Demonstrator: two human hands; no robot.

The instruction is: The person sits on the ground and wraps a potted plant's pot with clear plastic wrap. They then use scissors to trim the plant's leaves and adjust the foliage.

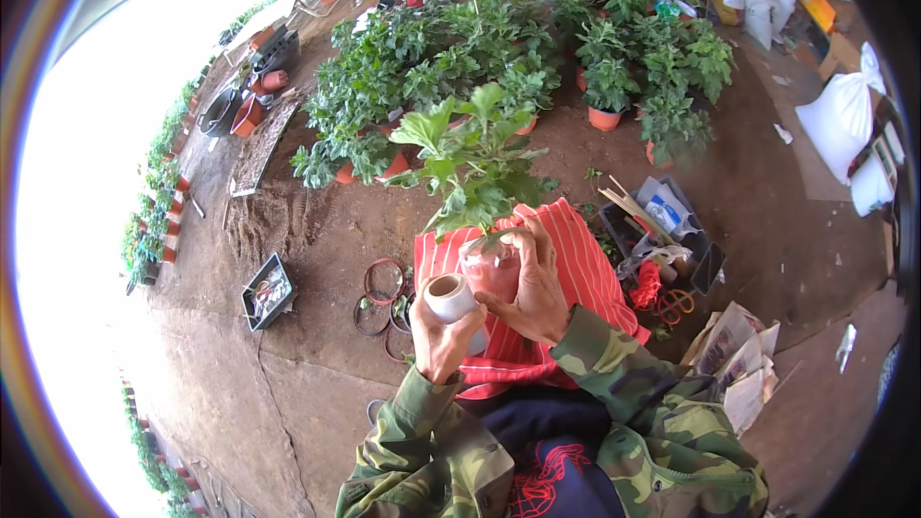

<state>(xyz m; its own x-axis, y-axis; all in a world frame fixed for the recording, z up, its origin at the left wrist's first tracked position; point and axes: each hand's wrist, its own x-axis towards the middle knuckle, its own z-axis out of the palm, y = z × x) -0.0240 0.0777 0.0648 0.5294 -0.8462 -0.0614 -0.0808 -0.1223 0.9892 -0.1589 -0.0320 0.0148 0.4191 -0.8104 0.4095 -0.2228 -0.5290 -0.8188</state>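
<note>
My left hand (445,337) grips a roll of clear plastic film (451,300) around a cardboard core, its open end facing up. Right beside the roll, my right hand (534,288) holds a reddish pot (493,270) that has clear film around it. A leafy green plant (471,173) rises from this pot, and its lower leaves hang over the rim. Beneath both hands a red striped cloth (583,266) covers my lap. Whether the film on the pot still joins the roll, I cannot tell.
Several potted plants (460,50) stand ahead on the soil floor. To the right, a dark crate (691,230) holds sticks and bags, with scissors (674,306) and newspaper (737,367) nearby. On the left are wire rings (383,280) and a small tray (268,293).
</note>
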